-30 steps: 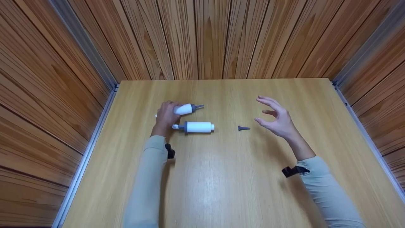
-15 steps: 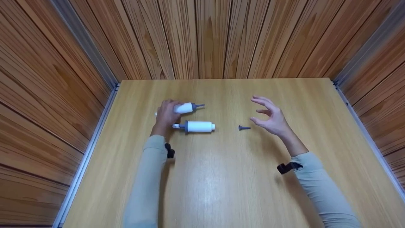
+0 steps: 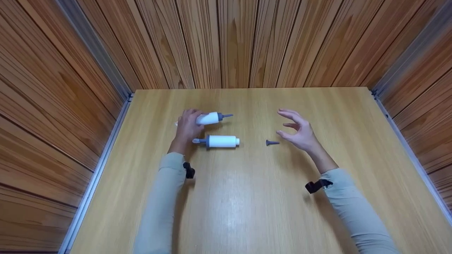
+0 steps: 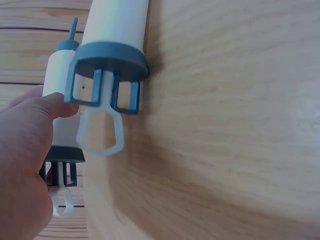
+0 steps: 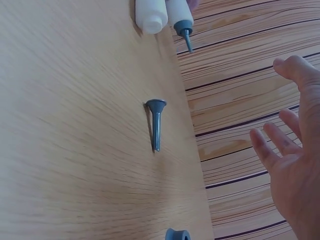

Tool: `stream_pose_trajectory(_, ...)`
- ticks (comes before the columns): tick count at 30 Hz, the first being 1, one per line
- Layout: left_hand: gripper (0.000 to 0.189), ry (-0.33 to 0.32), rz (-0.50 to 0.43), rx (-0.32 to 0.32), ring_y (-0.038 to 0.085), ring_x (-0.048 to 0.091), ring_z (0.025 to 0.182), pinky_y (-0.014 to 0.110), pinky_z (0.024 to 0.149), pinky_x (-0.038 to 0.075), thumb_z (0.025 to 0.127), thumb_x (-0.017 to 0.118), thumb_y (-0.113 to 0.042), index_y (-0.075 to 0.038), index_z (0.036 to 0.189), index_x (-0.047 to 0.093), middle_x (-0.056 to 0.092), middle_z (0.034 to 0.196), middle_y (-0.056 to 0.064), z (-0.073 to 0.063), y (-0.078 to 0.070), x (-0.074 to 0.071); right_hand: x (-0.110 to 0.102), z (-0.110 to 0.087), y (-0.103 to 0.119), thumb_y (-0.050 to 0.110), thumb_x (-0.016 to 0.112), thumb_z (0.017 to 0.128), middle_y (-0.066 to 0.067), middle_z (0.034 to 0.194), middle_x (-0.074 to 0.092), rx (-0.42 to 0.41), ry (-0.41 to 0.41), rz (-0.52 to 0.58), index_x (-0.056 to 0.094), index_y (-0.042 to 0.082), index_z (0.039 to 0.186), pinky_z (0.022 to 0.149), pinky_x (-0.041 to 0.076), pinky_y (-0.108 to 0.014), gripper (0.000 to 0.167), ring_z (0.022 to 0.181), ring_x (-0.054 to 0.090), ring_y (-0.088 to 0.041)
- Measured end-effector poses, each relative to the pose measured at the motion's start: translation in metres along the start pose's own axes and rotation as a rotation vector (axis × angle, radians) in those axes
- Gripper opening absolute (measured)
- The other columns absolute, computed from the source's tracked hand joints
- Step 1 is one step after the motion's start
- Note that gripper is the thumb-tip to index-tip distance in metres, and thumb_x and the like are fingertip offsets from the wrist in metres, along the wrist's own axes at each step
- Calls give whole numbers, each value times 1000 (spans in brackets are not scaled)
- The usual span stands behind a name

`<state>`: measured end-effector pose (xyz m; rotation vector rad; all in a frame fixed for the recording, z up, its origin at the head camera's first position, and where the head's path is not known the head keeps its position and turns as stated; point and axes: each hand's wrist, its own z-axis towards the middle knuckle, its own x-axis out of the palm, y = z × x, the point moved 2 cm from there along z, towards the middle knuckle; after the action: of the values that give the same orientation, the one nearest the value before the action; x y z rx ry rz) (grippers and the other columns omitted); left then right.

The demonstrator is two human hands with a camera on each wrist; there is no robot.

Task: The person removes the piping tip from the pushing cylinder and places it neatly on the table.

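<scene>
My left hand grips a white icing syringe with a long grey nozzle pointing right. In the left wrist view, the thumb lies across its white barrel, and a pale pull ring hangs below the dark finger grips. A second white syringe lies on the table just nearer than the held one; its end shows no nozzle. To its right, a loose grey nozzle lies on its side, wide end leftward. My right hand hovers right of this nozzle, fingers spread and holding nothing.
A blue-grey rounded piece shows at the bottom edge of the right wrist view. Wood-plank walls surround the table at the back and both sides, with metal rails along the side edges.
My left hand has shifted slightly right with the held syringe. My right hand has moved left, closer to the loose nozzle. The second syringe and the loose nozzle stay in place.
</scene>
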<state>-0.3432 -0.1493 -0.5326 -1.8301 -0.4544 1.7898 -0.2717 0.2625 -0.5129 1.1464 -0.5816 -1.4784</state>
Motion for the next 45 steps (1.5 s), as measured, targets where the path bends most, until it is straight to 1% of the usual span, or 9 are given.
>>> stream_pose_trajectory(7,47,-7,-41,30,38,50,153,62,131,38,102,82,-10,-22,147,74,61,159,13,-4,-5,-2,3,-4,-5,-18,81,90,-30,162,58,-23,-16,28,65,-3,152,111,60,-23,66,147,63,-15)
stream_pose_trajectory(10,46,-25,-58,38,37,51,152,63,132,37,102,82,-9,-21,146,75,62,158,12,-5,-6,-5,5,-6,-7,-19,81,88,-28,160,60,-34,-28,45,65,-6,151,110,61,-24,66,146,64,-15)
stream_pose_trajectory(15,46,-64,-76,55,37,53,151,64,132,38,101,83,-8,-22,144,76,63,156,12,-10,-11,-4,8,-8,-8,-21,80,88,0,152,68,-17,-51,78,63,-10,150,108,61,-23,65,141,65,-4)
stream_pose_trajectory(17,47,-70,-88,60,38,53,152,64,132,38,100,83,-8,-22,144,76,63,156,12,-14,-13,-2,11,-9,-8,-21,79,89,13,147,70,4,-62,102,62,-11,150,107,62,-23,65,139,66,-3)
stream_pose_trajectory(20,47,-68,-89,77,37,53,152,63,131,39,100,83,-8,-22,144,76,64,155,12,-19,-17,1,14,-10,-7,-21,78,90,22,141,71,42,-78,135,61,-12,150,105,63,-25,63,138,69,-6)
stream_pose_trajectory(26,46,-91,-79,133,36,55,147,60,126,43,99,84,-9,-21,143,77,67,150,11,-28,-28,-1,22,-10,-5,-18,77,94,12,145,73,86,-104,198,59,-13,152,106,63,-25,61,139,70,-13)
stream_pose_trajectory(36,44,-112,-87,188,34,58,144,58,124,46,99,85,-10,-21,142,78,68,145,10,-37,-47,1,32,-12,-1,-16,76,96,2,148,74,123,-126,230,60,-11,152,108,62,-26,58,138,69,-8)
stream_pose_trajectory(43,44,-130,-91,236,34,60,142,58,123,47,97,88,-10,-22,138,80,70,143,9,-47,-59,5,37,-16,3,-18,76,95,18,140,75,150,-105,218,61,-11,151,107,62,-26,59,137,69,-7)
stream_pose_trajectory(45,44,-135,-94,259,35,60,141,59,122,47,97,89,-10,-22,138,80,71,142,9,-50,-63,5,38,-17,3,-18,76,94,16,140,75,154,-106,217,61,-11,151,107,62,-26,59,137,69,-8)
